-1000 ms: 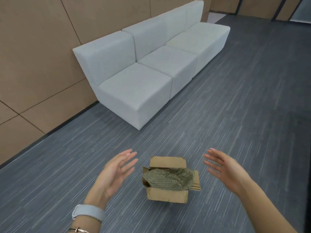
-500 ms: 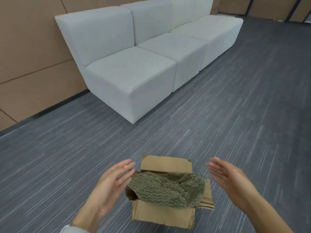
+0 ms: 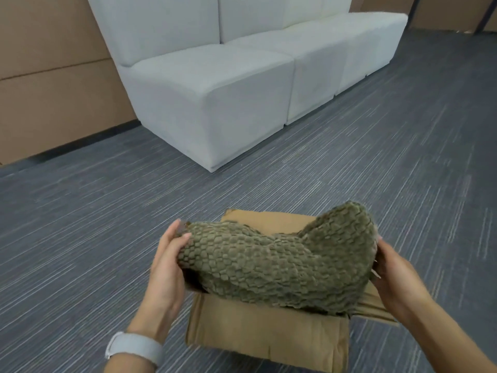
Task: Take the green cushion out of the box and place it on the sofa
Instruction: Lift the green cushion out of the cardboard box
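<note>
An olive-green knitted cushion (image 3: 279, 261) bulges out of the top of an open cardboard box (image 3: 266, 337) on the carpet. My left hand (image 3: 168, 261) grips the cushion's left end, thumb on top. My right hand (image 3: 394, 275) clasps its right end, fingers hidden behind the fabric. The cushion's right corner is raised higher than the left, and its underside still sits inside the box. A white modular sofa (image 3: 215, 84) stands a short way beyond, along the wall.
Grey striped carpet (image 3: 80, 224) lies between the box and the sofa. Brown panelled wall (image 3: 48, 76) runs behind the sofa on the left. A pale watch band (image 3: 134, 347) is on my left wrist.
Both hands went from hovering open beside the box to closing on the cushion's two ends. The cushion has risen partly out of the box. The view moved closer to box and sofa.
</note>
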Action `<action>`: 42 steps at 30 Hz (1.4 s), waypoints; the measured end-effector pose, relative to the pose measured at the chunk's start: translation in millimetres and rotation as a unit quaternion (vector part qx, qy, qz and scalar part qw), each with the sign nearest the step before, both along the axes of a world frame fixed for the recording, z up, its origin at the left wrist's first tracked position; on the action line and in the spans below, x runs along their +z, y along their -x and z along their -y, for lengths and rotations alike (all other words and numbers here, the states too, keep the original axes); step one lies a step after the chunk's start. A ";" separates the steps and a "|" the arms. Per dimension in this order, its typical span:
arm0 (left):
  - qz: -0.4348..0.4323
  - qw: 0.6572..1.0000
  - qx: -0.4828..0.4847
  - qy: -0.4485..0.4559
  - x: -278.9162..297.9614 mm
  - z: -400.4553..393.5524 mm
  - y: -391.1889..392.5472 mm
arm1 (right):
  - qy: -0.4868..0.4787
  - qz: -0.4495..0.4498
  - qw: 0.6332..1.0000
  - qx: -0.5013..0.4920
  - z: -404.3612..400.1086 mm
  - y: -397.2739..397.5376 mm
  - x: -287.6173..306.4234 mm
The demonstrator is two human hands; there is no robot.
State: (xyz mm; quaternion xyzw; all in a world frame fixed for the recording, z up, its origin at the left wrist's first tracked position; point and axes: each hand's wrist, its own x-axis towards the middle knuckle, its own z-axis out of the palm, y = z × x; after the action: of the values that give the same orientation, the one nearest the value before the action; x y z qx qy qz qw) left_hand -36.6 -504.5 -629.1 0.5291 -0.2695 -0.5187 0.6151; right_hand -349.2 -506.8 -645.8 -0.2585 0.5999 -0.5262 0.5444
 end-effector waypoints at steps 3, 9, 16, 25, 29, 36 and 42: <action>-0.086 0.995 0.049 0.016 -6.3 2.5 -1.5 | -0.019 -0.013 1.000 -0.019 -0.6 -1.4 -12.8; -0.134 0.987 0.092 0.004 -11.2 0.3 1.7 | -0.063 -0.035 0.997 -0.024 -2.6 3.7 -21.1; 0.076 0.982 -0.070 -0.160 -10.5 11.2 16.3 | -0.068 -0.068 0.994 0.042 -3.6 8.0 -36.9; 0.056 0.967 -0.139 -0.208 -29.6 21.1 10.5 | -0.114 -0.119 0.969 0.182 -7.2 12.1 -36.3; 0.064 0.966 -0.152 -0.199 -30.1 20.6 18.8 | -0.082 -0.239 0.922 0.294 -12.0 4.9 -17.9; 0.093 0.968 -0.097 -0.211 -35.1 21.7 20.5 | -0.051 -0.276 0.919 0.276 -12.3 -9.2 -6.1; 0.050 0.988 -0.008 -0.148 -11.9 33.3 18.5 | -0.003 -0.207 0.966 0.155 -1.7 -11.2 0.7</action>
State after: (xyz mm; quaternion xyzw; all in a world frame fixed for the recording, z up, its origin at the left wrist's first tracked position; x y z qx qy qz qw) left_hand -55.1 -537.8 -640.9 0.6375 -0.2248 -0.5306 0.5113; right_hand -338.0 -505.1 -645.1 -0.4502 0.6534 -0.3687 0.4842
